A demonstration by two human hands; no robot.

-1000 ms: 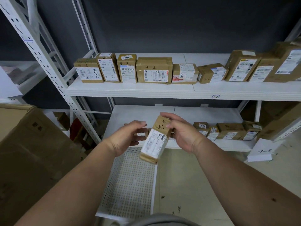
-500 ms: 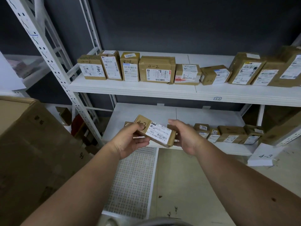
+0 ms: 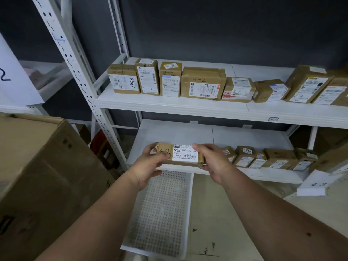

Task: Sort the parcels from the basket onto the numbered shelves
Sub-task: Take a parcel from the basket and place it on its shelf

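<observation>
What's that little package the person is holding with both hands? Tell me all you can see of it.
The parcel is a small, flat brown cardboard box sealed with tape, held level and lengthwise in front of the lower shelf. "4-2" is handwritten on its left part; a white printed label with barcode covers the rest. The left hand grips its left end, the right hand its right end.

Matt brown cardboard parcel (image 3: 180, 155) with white paper label, painted white metal shelf (image 3: 207, 107)

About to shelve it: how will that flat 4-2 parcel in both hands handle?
The parcel probably stays stiff: it spans flat between the left hand and right hand without sagging. It seems light, held by its ends alone. Its tape-wrapped faces may be a bit slippery.
</observation>
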